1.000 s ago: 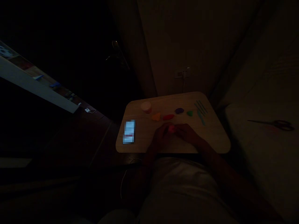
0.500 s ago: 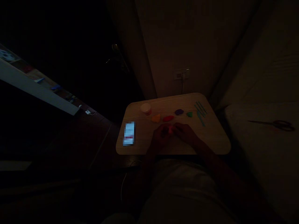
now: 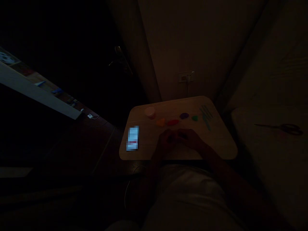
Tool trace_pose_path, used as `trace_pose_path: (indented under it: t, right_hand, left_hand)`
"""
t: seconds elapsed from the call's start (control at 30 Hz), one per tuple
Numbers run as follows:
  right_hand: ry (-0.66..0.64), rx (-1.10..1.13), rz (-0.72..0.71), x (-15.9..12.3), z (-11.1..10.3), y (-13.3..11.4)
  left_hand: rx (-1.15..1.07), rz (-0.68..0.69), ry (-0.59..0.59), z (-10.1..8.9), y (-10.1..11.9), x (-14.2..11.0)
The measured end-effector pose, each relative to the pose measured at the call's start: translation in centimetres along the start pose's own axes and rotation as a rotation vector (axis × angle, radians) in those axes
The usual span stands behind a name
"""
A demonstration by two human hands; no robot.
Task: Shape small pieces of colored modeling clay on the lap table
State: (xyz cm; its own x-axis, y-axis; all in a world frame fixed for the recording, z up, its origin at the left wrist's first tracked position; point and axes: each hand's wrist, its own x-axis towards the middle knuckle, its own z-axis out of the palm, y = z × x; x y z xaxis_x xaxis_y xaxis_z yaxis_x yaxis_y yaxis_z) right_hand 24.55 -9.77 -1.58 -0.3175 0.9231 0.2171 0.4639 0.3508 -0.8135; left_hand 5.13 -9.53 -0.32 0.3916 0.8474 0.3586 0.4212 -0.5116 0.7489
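Reddish lump seen earlier is now hiding; left hand [image 3: 165, 140] and right hand [image 3: 191, 138] are curling together, grip unclear, handling probably continuing.

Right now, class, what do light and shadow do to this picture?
Head view: very dim, the pixelated phone screen being the brightest patch; head view again: left fingers and right fingers lie in shadow, their grip unclear; head view: the door handle faintly glints.

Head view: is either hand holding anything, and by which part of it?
Cannot be told: the left hand and right hand are close together, too dark to show what, if anything, they hold or where.
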Motion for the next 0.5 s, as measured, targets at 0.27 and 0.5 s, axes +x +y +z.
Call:
trace_pose_path:
  t: [0.27, 0.5]
  right_hand:
    - [-0.021, 0.142, -0.024, 0.12, -0.29, -0.54]
    - [0.028, 0.099, -0.02, 0.02, -0.54, -0.61]
  left_hand:
    - [0.011, 0.029, -0.032, 0.32, -0.27, -0.18]
    - [0.115, 0.034, -0.127, 0.37, -0.04, -0.25]
